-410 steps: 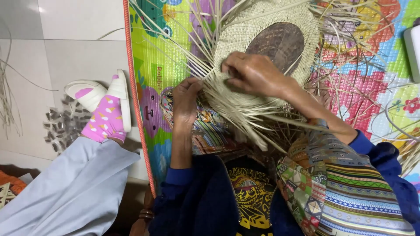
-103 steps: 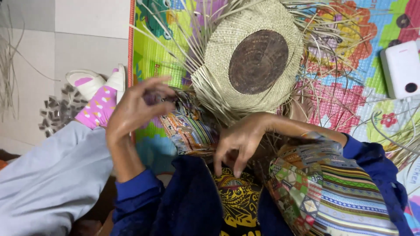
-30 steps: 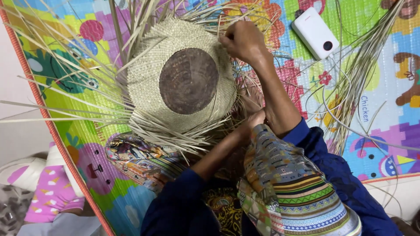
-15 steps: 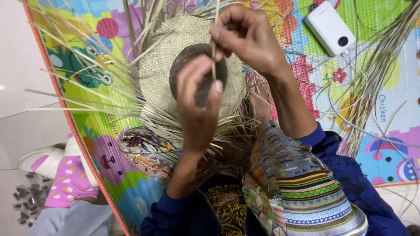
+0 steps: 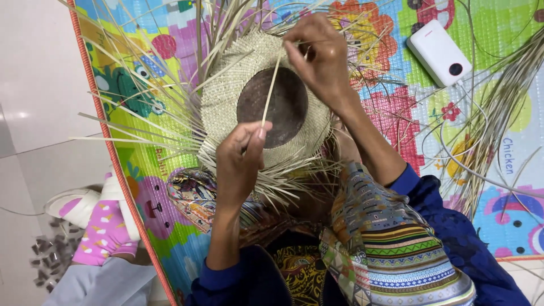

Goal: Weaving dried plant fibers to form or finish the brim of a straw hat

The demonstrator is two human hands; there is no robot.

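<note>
With the left hand (image 5: pixel 241 156) and right hand (image 5: pixel 320 54) each pinched on 1 straw strand (image 5: pixel 271 90) stretched over the half-woven hat (image 5: pixel 226 102) on the play mat (image 5: pixel 396 113), steady tension seems best.

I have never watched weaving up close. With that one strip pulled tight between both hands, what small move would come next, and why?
Probably lowering the strip to the woven disc and tucking it in. The left hand and right hand hold it taut above the dark centre, while loose ends fan out unwoven.
</note>
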